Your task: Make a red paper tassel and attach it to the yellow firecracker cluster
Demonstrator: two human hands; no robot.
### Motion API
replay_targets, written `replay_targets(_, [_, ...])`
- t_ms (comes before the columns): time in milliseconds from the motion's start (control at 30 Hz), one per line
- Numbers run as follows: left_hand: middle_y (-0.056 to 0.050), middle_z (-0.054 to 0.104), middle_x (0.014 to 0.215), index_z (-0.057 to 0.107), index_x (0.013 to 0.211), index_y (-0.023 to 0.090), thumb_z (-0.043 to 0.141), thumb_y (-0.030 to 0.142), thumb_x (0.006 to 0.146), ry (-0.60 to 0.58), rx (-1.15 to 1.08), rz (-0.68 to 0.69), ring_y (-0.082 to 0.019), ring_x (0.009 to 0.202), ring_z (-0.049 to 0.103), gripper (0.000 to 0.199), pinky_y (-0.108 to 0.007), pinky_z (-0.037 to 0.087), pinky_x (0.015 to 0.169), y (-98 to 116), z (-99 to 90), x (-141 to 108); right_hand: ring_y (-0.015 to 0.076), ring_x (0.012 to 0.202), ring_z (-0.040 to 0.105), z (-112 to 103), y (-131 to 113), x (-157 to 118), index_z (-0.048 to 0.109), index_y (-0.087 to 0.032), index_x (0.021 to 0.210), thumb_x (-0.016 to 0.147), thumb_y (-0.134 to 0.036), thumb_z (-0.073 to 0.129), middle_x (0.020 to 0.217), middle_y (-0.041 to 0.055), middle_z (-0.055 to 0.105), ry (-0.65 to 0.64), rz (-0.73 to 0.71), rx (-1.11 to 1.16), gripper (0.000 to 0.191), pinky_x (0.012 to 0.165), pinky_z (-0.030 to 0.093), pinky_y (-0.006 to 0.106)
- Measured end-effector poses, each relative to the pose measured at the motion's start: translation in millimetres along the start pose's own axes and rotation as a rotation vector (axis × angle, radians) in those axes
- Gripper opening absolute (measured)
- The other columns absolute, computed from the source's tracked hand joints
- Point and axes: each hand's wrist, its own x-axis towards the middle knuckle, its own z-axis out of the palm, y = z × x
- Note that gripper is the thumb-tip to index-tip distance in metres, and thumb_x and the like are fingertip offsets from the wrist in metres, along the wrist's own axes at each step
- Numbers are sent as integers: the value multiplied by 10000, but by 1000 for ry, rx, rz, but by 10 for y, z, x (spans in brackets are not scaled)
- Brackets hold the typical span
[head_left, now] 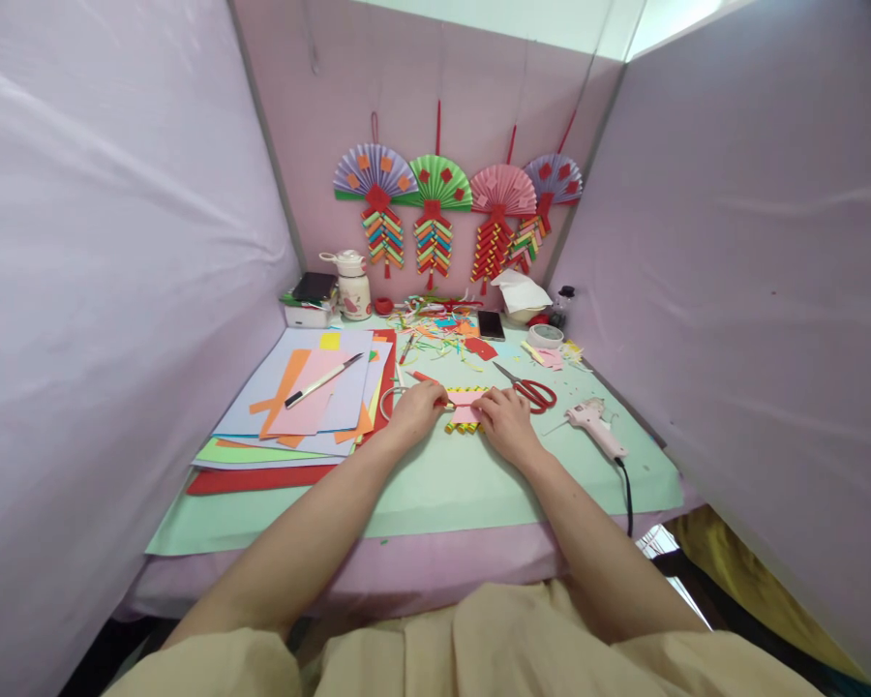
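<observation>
Pinching a red cord (463, 405), the fingers (441, 401) nearly close.

Both hands (460, 416) touch a pink paper piece (467, 411) edged with yellow rolls (466, 427).

Colours noted: we record a mint-green table cover (435, 494) and lilac side walls (697, 242). Fans: one pleated green (441, 182) with red squares, one pink (503, 190). We log red scissor handles (539, 395), a pale pink glue gun (596, 426) and a black cord (628, 494).
</observation>
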Motion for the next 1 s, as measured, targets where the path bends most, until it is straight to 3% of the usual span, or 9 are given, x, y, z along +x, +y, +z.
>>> replay_targets(267, [-54,650,868,647,810,190,551,129,783,8,25,-8,-200,804,604,118,-279,427,681,-20,15,4,223,997,432,11,-1,2,651,-265,1025,951,-298,402,1090,65,614,17,-3,3,262,780,262,351])
replay_targets(500, [-44,684,944,609,1027,198,598,111,672,-37,-54,-55,-208,878,623,365,-294,435,752,13,-14,-16,225,1015,432,34,-1,-8,636,-256,1041,945,-285,405,1104,69,605,24,-2,15,251,798,266,353])
replay_targets(833, [-27,693,865,628,898,205,588,234,780,10,-67,-11,-186,798,618,128,-280,424,692,-3,20,-3,218,1030,424,47,6,-20,627,-277,1069,935,-275,426,1089,52,595,59,14,53,242,811,274,353])
replay_targets(1000, [-20,699,860,642,855,206,583,204,783,13,-78,-6,-174,791,619,93,-264,421,682,-37,37,14,219,1019,430,90,23,-13,645,-278,1027,937,-288,432,1070,55,597,76,2,57,231,806,279,354])
